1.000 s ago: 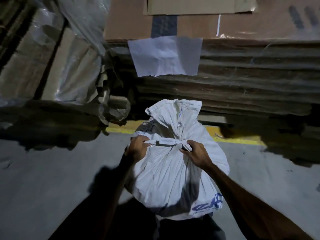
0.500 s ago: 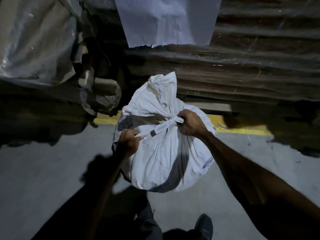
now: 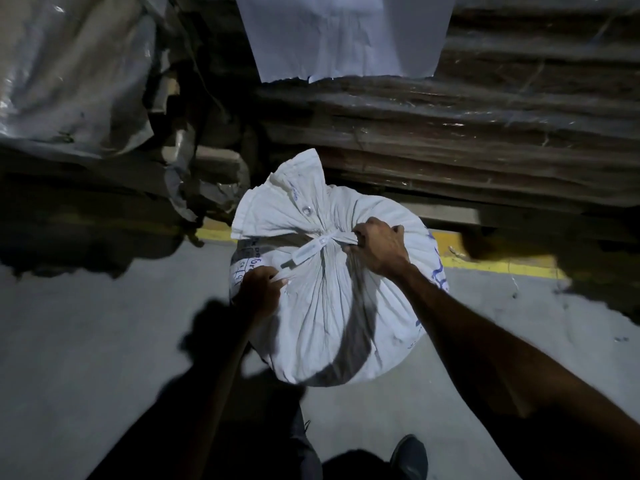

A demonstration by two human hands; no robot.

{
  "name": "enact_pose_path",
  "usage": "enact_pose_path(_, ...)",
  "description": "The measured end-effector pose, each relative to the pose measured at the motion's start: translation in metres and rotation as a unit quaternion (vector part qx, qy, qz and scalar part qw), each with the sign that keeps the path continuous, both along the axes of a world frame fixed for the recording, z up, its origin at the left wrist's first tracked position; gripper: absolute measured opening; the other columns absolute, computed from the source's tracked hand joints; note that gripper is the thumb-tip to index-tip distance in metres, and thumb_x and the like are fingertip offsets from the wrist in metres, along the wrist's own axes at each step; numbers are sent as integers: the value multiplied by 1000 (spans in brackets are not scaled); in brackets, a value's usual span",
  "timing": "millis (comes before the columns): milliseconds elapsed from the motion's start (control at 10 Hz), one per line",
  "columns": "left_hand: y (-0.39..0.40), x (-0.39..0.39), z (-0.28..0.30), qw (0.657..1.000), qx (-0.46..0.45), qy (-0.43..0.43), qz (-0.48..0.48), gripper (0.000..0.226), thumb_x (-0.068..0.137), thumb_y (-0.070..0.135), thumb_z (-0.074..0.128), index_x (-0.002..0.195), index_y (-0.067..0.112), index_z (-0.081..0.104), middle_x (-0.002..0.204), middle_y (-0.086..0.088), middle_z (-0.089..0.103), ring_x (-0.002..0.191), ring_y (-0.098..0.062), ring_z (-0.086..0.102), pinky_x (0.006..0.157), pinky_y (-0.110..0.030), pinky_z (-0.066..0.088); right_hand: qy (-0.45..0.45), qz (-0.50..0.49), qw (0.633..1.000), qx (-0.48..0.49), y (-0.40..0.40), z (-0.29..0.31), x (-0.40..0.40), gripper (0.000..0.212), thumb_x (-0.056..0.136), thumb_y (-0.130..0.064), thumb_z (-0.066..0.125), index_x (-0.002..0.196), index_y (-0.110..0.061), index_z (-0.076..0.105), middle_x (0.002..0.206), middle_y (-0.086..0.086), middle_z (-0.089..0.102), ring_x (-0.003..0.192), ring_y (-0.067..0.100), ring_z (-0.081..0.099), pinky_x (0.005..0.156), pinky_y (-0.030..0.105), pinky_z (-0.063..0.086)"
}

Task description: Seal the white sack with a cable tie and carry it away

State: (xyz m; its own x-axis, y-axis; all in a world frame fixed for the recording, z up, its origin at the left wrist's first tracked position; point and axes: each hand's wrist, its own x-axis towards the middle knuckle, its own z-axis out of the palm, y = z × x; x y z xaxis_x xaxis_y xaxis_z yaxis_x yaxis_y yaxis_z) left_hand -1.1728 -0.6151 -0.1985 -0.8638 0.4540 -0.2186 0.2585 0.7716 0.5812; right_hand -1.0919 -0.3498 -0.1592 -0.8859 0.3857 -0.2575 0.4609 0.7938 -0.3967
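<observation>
Head view: the left hand (image 3: 260, 289) is closed tight on the loose end of the cable tie (image 3: 309, 250). The right hand (image 3: 380, 247) squeezes the bunched neck of the white sack (image 3: 332, 317), which sits on the grey floor (image 3: 86, 341). The sack is shut, hiding its contents.

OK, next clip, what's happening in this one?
A person is closing a stuffed white sack that stands on a concrete floor in front of stacked cardboard. A white cable tie already circles the bunched neck. The left hand pulls the tie's free tail, while the right hand grips the gathered neck by the tie. The sack has not yet been lifted to carry away.
</observation>
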Motion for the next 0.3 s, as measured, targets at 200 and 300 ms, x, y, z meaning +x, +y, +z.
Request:
enact_pose_path(200,-10,14,9,997,19,69,-6,45,83,38,55,91,0,78,89,-21,78,83,-36,74,78,-35,44,27,-26,999,6,-14,16,44,35,108,-38,45,133,-18,61,139,9,61,128,34,58,104,52,37)
enact_pose_path(300,-14,36,50,993,21,84,-85,17,87,21,60,98,10,66,88,-18,77,76,-35,74,67,-33,56,-4,-62,997,-40,-20,46,77,48,106,-37,53,148,-14,53,153,13,55,138,38,54,111,53,40)
